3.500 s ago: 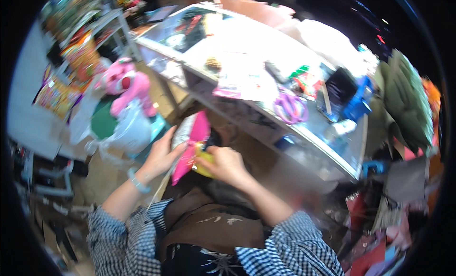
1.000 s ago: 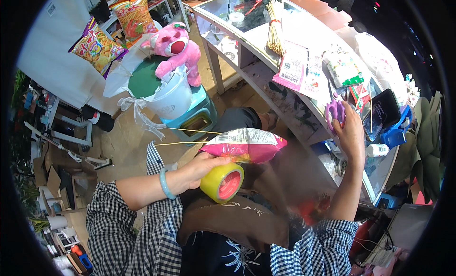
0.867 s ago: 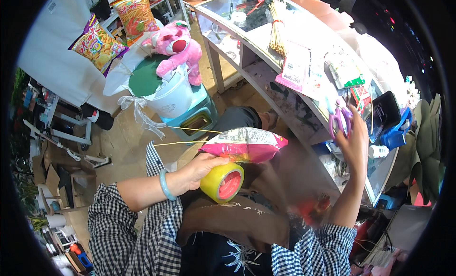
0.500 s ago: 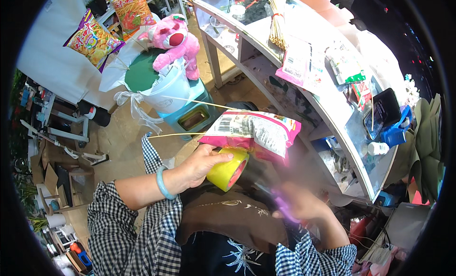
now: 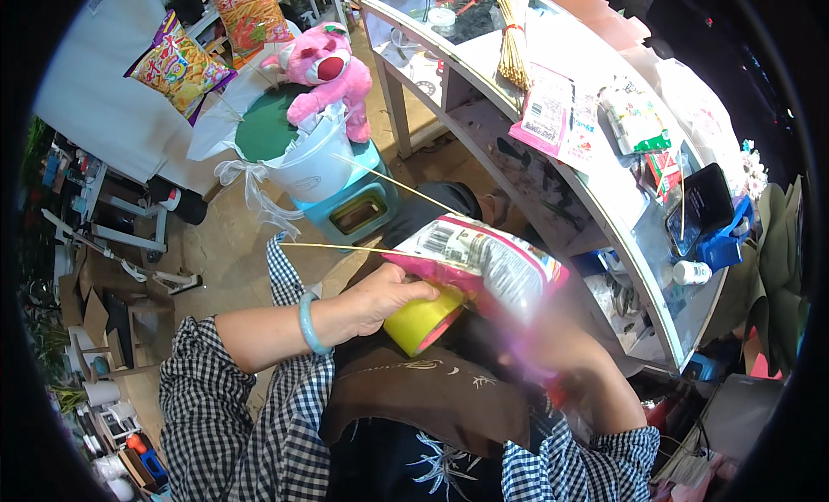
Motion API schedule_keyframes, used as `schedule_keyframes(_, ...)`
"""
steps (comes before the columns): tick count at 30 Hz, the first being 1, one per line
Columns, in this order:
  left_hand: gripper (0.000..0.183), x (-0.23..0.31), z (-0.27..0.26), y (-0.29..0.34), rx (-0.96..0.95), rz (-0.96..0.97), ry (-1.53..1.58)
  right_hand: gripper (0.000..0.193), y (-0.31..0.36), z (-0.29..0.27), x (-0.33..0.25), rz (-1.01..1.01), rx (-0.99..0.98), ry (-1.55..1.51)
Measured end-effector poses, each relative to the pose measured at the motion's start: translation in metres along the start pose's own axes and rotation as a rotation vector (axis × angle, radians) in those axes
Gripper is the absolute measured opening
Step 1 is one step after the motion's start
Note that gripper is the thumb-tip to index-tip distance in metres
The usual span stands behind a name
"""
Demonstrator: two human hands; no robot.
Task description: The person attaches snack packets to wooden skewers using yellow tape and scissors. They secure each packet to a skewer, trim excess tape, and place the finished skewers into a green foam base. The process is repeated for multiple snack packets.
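My left hand is closed on a wide roll of yellow tape, thumb over its side. The same hand's fingers meet the lower edge of a pink and white snack bag, printed back upward. Two thin wooden sticks extend from the bag toward the upper left. To the bag's right, my right hand is smeared by motion. It is closed around purple-handled scissors, whose blades cannot be made out. The right hand overlaps the bag's lower right end; whether they touch is unclear.
Ahead stands a white bucket with green foam, a pink plush bear and snack bags on sticks, upon a blue stool. Rightward, a glass-topped counter bears a stick bundle, snack packs and a phone.
My right hand and the scissors have moved up toward the bag's right end. The bag has shifted slightly right and down, its right part now blurred. My left hand keeps its hold on the tape.
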State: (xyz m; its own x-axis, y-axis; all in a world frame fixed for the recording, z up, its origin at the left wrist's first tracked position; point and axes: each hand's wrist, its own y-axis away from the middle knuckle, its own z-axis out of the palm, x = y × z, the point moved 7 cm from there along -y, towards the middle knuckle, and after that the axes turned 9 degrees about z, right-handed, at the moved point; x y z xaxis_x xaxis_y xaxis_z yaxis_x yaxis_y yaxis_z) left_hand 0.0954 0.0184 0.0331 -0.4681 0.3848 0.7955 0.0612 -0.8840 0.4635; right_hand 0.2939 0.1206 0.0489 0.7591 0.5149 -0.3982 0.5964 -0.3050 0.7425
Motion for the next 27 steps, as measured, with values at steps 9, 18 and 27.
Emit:
schedule_keyframes(9, 0.043, 0.005, 0.0, 0.0, -0.078, 0.078, -0.068, 0.067, 0.005, 0.007, -0.001, -0.085, 0.021, 0.056)
schedule_keyframes(18, 0.036, -0.003, -0.028, 0.004, -0.02, 0.023, 0.058, 0.053, -0.001, 0.017, 0.017, -0.219, 0.177, -0.139)
schedule_keyframes(27, 0.032, -0.021, -0.022, -0.018, 0.135, 0.271, 0.514, 0.043, -0.061, 0.074, 0.017, -0.217, 0.111, -1.942)
